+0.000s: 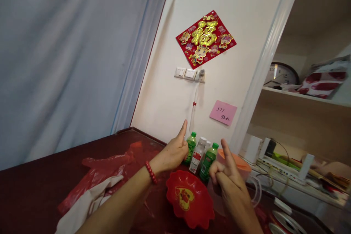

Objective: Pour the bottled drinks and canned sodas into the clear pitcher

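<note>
My left hand [174,150] is raised over the table, one finger stretched up and the rest curled in. No held thing shows in it. A red bead bracelet [150,172] circles that wrist. On the right, my right hand [229,175] also points one finger upward, with its other fingers folded and nothing visible in them. Below and between both hands lies a red scalloped plate [199,204] with a gold print. Behind it stand a green-capped bottle [191,146], a white-capped bottle [196,157] and another green-capped bottle [208,162]. My right hand partly covers an orange-lidded pitcher [241,164].
Red plastic bags [109,168] and a pale cloth [90,199] lie on the dark red table [30,186] at left. Metal cans [286,223] stand front right. Shelves with a clock [282,75] and a router [285,170] rise at right; a grey curtain [68,51] hangs left.
</note>
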`<state>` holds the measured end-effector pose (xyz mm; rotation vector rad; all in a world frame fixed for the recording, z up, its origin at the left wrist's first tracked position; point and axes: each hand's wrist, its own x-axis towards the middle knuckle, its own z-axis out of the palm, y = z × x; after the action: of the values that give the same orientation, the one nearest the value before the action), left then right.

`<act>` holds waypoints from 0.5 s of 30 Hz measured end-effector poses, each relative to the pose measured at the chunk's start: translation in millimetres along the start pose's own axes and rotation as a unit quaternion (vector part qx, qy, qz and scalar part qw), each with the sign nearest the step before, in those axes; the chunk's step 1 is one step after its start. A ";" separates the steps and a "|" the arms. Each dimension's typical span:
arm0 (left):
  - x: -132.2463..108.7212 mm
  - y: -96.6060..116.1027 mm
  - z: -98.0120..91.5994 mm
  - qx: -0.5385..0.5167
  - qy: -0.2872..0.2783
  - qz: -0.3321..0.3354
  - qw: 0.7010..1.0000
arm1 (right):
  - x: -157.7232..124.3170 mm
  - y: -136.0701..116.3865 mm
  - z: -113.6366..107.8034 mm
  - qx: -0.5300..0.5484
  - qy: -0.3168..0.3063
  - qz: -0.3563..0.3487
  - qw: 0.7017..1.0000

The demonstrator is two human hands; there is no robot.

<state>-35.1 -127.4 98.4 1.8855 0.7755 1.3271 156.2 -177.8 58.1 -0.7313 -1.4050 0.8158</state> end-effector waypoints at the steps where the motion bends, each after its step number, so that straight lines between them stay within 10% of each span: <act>1: -0.2 0.9 0.0 -0.004 0.000 -0.002 1.000 | 0.2 -0.1 0.8 0.001 0.003 0.003 1.000; 15: -1.8 -0.1 -0.5 -0.051 0.011 -0.005 0.999 | 1.4 -5.3 -4.8 -0.003 0.019 -0.023 1.000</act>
<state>-36.1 -128.7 97.4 1.7882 0.7140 1.3586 161.3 -179.4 63.1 -0.7143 -1.3858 0.7585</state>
